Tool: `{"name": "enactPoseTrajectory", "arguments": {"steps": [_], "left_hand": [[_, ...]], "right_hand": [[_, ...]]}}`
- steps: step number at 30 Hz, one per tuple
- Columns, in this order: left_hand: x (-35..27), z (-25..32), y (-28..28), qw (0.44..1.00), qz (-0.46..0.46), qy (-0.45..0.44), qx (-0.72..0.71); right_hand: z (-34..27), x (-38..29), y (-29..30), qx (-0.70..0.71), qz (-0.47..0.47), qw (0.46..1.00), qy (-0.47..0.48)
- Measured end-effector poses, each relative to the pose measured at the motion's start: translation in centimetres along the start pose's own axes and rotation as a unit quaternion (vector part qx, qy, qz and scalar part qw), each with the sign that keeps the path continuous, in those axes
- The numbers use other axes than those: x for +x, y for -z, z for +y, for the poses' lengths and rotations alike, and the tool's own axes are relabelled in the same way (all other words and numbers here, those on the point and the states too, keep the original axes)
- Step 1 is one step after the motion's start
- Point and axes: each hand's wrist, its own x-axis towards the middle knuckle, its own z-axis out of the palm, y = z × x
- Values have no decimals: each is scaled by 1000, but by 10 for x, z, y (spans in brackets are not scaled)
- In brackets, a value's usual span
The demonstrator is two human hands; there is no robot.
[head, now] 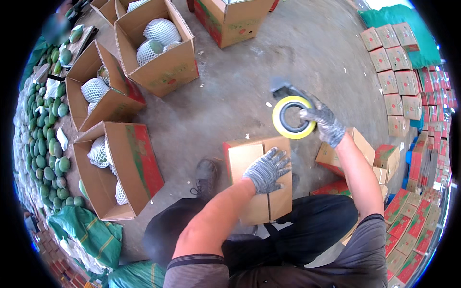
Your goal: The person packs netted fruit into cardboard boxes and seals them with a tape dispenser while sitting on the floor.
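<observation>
A cardboard box (248, 162) stands between my knees, its top flaps folded down to a narrow seam. My left hand (268, 171), in a grey knit glove, lies flat on those flaps with its fingers spread. Beyond the box's far right corner, my gloved right hand (320, 120) grips a tape dispenser (282, 88) loaded with a yellow-edged roll of packing tape (276, 117). The dispenser is held above the floor, its head blurred and pointing away from me. No tape strip can be made out on the seam.
Open cartons (165, 79) of papayas in white foam nets stand at the left. Behind them lies a heap of green papayas (41, 144), with green sacks (90, 230) nearer me. More boxes (329, 158) sit by my right arm, and stacked cartons (403, 79) line the far right.
</observation>
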Motion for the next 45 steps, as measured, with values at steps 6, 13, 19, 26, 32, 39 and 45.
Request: {"name": "enactPoseTrajectory", "arguments": {"steps": [6,13,19,26,32,39,45], "left_hand": [[15,-3,17,998,-54,3,-18],[15,-7,11,998,-10,10,-65],[15,-12,7,997,-24,11,-66],[21,-13,5,995,-23,5,-93],[16,-14,9,997,-27,6,-75],[7,-14,-5,988,-33,41,-147],[17,3,-20,985,43,55,-158]], "right_hand": [[7,48,-44,-119,32,990,65],[12,92,-51,-315,24,949,16],[36,144,-84,-422,-39,905,-32],[83,203,-99,-585,-131,787,-148],[27,187,-86,-470,-169,820,-280],[-27,49,-102,-498,-117,846,-151],[28,-40,-102,-470,122,874,-1]]}}
